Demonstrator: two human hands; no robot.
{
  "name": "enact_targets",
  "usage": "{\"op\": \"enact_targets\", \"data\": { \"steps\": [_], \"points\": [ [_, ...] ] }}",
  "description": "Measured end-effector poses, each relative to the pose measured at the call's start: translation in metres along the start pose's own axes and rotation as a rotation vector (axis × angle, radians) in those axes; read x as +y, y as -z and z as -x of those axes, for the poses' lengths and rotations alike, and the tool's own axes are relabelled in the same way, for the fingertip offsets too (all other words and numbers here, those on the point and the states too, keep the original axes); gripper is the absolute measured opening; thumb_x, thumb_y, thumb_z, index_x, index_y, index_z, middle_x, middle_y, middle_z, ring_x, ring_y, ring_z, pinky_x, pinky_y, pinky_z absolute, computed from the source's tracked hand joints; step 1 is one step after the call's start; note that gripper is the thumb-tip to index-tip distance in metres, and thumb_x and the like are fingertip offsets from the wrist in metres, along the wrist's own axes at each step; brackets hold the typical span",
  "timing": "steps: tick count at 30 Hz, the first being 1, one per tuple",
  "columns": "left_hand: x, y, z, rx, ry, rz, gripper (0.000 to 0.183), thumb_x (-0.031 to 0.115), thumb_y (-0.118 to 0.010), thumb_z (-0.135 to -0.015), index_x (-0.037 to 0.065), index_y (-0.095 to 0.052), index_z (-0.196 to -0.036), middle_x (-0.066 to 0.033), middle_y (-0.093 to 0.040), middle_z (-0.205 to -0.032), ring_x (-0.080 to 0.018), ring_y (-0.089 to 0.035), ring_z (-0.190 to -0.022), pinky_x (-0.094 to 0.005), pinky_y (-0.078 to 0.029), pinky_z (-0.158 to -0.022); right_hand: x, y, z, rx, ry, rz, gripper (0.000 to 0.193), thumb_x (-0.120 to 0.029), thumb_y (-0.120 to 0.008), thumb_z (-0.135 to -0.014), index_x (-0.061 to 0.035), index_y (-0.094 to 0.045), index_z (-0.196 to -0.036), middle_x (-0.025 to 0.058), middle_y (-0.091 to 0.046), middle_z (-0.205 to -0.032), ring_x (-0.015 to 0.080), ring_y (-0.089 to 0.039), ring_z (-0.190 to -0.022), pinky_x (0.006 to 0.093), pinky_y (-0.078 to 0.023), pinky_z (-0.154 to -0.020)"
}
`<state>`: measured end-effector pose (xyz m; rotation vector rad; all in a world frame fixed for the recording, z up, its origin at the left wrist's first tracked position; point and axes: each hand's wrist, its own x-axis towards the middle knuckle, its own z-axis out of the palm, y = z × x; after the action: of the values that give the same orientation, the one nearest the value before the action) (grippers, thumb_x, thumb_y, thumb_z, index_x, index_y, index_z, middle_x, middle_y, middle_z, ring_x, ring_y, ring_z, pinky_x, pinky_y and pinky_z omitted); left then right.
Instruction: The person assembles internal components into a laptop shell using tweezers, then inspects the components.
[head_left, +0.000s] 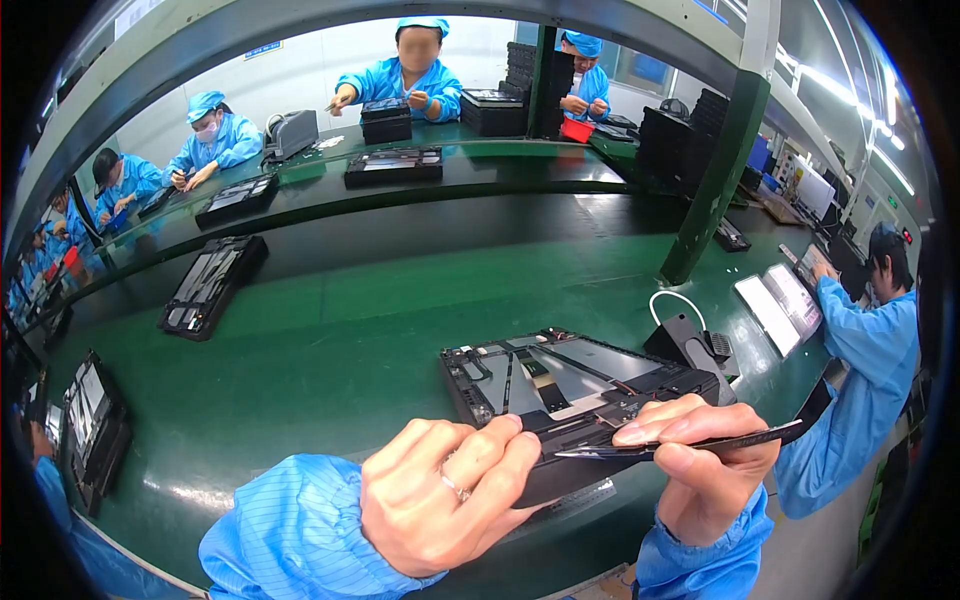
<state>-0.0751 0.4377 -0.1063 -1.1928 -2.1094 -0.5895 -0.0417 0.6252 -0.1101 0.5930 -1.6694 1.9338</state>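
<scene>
Close in front of me lies an opened flat electronic device (590, 372) with grey panels, dark strips and a ribbon cable, seated in a black tray (560, 482). My left hand (445, 490), a ring on one finger, is closed over the tray's near left edge, fingertips pressed on the device's near border. My right hand (715, 450) pinches black pointed tweezers (745, 440). Their tip points left, over the device's near edge, and the right fingertips rest close to a small dark board there. Whether the tip touches anything I cannot tell.
A dark stand with a white cable (690, 345) sits just beyond the device. A green post (715, 185) rises behind it. More trayed devices lie on the green bench, one at the left (213, 287). A co-worker in blue (850, 340) works at the right; others sit across.
</scene>
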Motion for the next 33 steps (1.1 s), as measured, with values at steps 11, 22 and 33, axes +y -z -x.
{"op": "enact_targets", "data": {
  "steps": [11, 22, 33],
  "points": [
    [-0.009, -0.002, 0.002, 0.072, -0.200, -0.106, 0.029, 0.009, -0.062, -0.056, 0.010, -0.059, -0.085, -0.0165, -0.057, -0.081, -0.0121, -0.047, -0.048, -0.0213, -0.040, -0.047, 0.000, 0.001, -0.005, -0.050, 0.008, 0.036, 0.014, 0.008, -0.060, -0.066, 0.0032, -0.057, -0.079, 0.0160, -0.061, -0.080, 0.0244, -0.060, -0.076, 0.0353, -0.046, -0.073],
    [-0.001, -0.001, -0.007, -0.016, -0.183, -0.122, 0.047, 0.013, -0.078, -0.048, 0.006, -0.051, -0.087, -0.0176, -0.058, -0.085, -0.0185, -0.055, -0.053, -0.0263, -0.042, -0.048, 0.002, 0.008, -0.005, -0.033, 0.084, 0.067, 0.018, 0.008, -0.064, -0.064, 0.0040, -0.058, -0.080, 0.0158, -0.061, -0.081, 0.0246, -0.060, -0.074, 0.0338, -0.047, -0.069],
    [0.009, -0.023, -0.049, -0.061, -0.304, -0.024, 0.069, 0.029, -0.076, -0.050, -0.005, -0.046, -0.101, -0.0193, -0.057, -0.083, -0.0269, -0.056, -0.064, -0.0331, -0.044, -0.055, 0.029, 0.023, -0.030, 0.232, 0.520, 0.592, 0.022, 0.008, -0.062, -0.063, 0.0067, -0.055, -0.084, 0.0165, -0.059, -0.075, 0.0223, -0.058, -0.058, 0.0270, -0.044, -0.053]
  ]
}}
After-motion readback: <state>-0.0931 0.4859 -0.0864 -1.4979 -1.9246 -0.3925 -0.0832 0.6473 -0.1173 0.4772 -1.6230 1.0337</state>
